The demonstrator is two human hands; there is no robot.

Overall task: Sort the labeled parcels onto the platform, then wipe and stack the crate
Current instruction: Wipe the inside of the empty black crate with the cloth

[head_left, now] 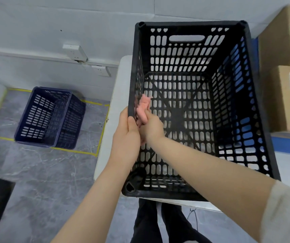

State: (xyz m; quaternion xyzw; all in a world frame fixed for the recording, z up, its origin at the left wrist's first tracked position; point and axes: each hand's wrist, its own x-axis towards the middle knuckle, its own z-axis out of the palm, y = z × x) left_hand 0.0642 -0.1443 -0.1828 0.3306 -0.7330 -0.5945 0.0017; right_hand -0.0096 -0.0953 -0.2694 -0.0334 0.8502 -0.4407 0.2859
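The black crate (193, 102) stands upright on the white bench (121, 81), its near corner overhanging the bench's front edge and its left wall close to the bench's left edge. Your left hand (126, 135) is closed over the rim of that left wall from outside. Your right hand (152, 127) reaches inside the crate, its grip closed on a pink cloth (143, 107) pressed against the inner face of the same wall. The crate interior holds nothing else, so the right arm has free room across the slotted floor. To the right, two cardboard boxes (284, 71) with yellow labels are stacked on a blue platform (289, 142), close beside the crate's right wall. On the grey floor (44, 172) to the left, well apart, two nested dark blue crates (49, 118) sit inside a square of yellow tape (102, 130).
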